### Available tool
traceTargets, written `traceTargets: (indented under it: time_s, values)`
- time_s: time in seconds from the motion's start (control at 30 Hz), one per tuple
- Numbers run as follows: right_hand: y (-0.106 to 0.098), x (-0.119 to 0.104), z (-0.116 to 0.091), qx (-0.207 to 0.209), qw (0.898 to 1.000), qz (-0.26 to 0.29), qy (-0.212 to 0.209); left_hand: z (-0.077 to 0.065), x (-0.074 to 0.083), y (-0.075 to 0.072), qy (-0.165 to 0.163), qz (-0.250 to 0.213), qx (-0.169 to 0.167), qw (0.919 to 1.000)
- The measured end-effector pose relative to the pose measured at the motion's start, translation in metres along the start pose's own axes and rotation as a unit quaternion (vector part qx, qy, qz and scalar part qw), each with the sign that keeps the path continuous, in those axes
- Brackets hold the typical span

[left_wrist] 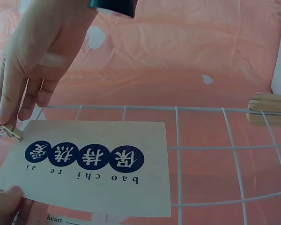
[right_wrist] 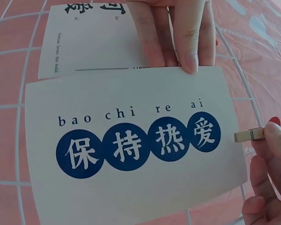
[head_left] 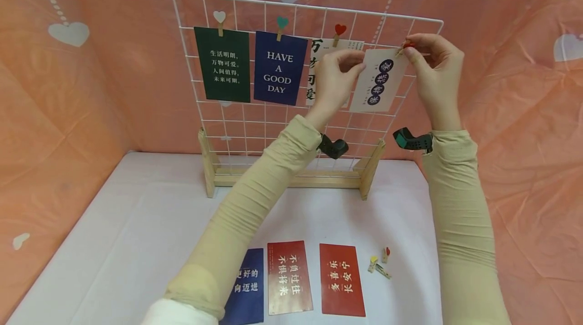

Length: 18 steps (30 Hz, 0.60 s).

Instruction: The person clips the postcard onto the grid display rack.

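Observation:
A white card [head_left: 380, 82] with blue circles and white characters lies against the upper right of the white wire grid [head_left: 309, 8]. My left hand [head_left: 336, 77] pinches its left edge between thumb and fingers. With thumb and fingertips my right hand [head_left: 439, 69] grips a small wooden clothespin [right_wrist: 248, 135] topped by a red heart. The clothespin sits at the card's top edge, its tip over the paper in the right wrist view. Behind my left hand hangs another white card [right_wrist: 93, 47] with black characters, partly hidden, under a red-heart clothespin [head_left: 339, 31].
Green [head_left: 225, 69] and blue [head_left: 280, 69] cards hang further left on clothespins. The grid stands in a wooden base [head_left: 291, 180]. On the white table lie a blue card [head_left: 248, 294], two red cards [head_left: 289, 277] and several loose clothespins [head_left: 380, 267].

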State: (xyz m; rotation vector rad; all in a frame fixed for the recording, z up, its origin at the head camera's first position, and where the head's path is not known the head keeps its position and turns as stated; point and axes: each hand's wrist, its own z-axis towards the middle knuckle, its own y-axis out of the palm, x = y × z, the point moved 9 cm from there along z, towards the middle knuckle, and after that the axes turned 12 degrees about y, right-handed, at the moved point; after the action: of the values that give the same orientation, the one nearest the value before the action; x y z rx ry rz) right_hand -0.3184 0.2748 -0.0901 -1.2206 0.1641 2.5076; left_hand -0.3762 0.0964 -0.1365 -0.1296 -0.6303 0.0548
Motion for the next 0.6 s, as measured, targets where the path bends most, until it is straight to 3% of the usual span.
traceTargets:
  time_s: [0.4,0.6]
  values:
    - [-0.0002,-0.0040,0.0053,0.008,0.999,-0.038,-0.010,0.0016,0.0019,-0.0008,0.008,0.022,0.012,0.9996]
    - [0.0037,-0.0062,0.0069,-0.010,0.999,-0.034,-0.007,0.0012,0.0009,0.0001,0.003,0.033,0.016,0.9993]
